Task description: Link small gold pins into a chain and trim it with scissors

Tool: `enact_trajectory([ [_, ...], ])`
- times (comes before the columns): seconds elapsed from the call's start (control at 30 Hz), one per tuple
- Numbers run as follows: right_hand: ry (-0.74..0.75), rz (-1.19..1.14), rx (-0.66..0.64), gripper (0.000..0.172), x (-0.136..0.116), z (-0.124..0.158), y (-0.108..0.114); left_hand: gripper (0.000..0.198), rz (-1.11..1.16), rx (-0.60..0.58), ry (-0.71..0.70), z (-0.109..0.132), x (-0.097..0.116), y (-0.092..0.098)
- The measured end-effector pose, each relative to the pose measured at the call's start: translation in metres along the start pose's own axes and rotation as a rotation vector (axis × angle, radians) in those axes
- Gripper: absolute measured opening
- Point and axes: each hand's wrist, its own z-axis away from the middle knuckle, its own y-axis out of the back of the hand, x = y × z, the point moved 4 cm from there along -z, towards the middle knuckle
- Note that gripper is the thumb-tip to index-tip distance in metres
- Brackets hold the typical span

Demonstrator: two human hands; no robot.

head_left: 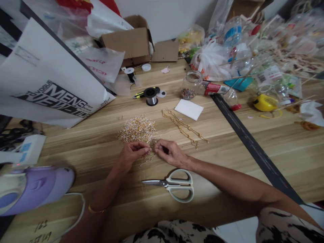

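Both hands meet at the near edge of a pile of small gold and silver metal links (138,130) on the wooden table. Thumb and fingertips of my left hand (129,153) are pinched together, and what they grip is too small to make out. Facing it, my right hand (170,153) is also closed in a pinch. A short, thin chain (147,161) lies on the table just below, its upper end running up to the right fingertips. Scissors with pale handles (181,185) rest nearer to me, blades pointing left.
Gold beaded chains (186,128) lie right of the pile, near a white card (189,109). Behind stand a wire spool (151,97) and a clear jar of beads (188,86). A purple appliance (43,187) is at left. Bottles and bags crowd the back right.
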Motion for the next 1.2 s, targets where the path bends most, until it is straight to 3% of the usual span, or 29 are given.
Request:
enact_trajectory([
  [0.47, -0.007, -0.022, -0.017, 0.008, 0.0, 0.0, -0.002, 0.015, 0.115, 0.054, 0.031, -0.001, -0.007, 0.0],
  [1.2, -0.03, -0.027, -0.045, 0.006, 0.003, 0.001, -0.003, 0.011, -0.1, 0.075, -0.133, 0.005, 0.003, -0.007],
])
